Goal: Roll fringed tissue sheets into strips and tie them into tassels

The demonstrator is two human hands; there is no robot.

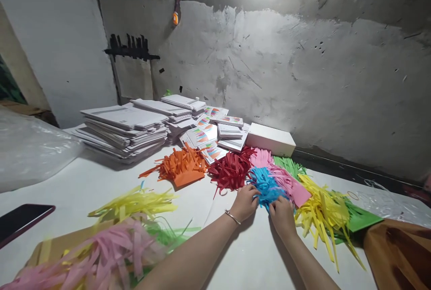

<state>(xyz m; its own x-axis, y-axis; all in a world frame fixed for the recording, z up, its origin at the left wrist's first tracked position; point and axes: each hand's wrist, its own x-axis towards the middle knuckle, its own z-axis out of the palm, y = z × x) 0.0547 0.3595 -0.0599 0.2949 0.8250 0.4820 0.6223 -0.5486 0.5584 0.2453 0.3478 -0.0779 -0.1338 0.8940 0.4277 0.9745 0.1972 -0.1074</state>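
Ahead of me, a bundle of blue fringed tissue paper (266,185) lies on the white table. My left hand (245,202), with a bracelet at the wrist, has its curled fingers closed on the bundle's near left edge. The fingers of my right hand (282,216) are bent onto its near right edge; the fingertips partly vanish among the strips. Around it are dark red fringed paper (231,169) to the left, pink fringed paper (288,183) touching it on the right, and yellow fringed paper (321,211) farther right.
Orange fringe (183,166) lies left of the red. Stacks of white flat packs (124,124), printed cards (202,134) and a white box (271,139) stand toward the wall. A phone (23,220) and loose pink strips (101,254) occupy the near left; brown material (399,252) lies near right.
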